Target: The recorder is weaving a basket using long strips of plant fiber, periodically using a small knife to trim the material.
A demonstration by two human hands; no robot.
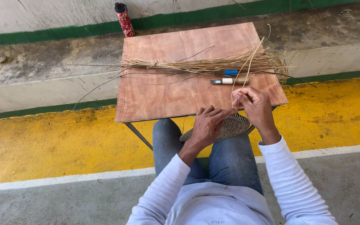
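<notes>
1. A seated person looked down at a small wooden surface point(163, 91) standing over their knees, on a yellow-painted floor.
2. The left hand point(207, 127) rested on a round, dark-patterned woven disc point(232, 126) lying in the lap at the near edge of the surface, fingers curled over its rim, seemingly to steady it.
3. The right hand point(255, 106) pinched a pale straw strand point(250, 62) between thumb and fingertips just above the disc.
4. The strand's long axis ran from the pinch up and away from the person, curving right over the surface.
5. A bundle of dried straw point(213, 64) lay crosswise on the surface, left to right, within reach.
6. A small knife point(230, 81) lay beside it, blade pointing left.
7. A red bottle point(124, 19) stood beyond the far left corner.
</notes>
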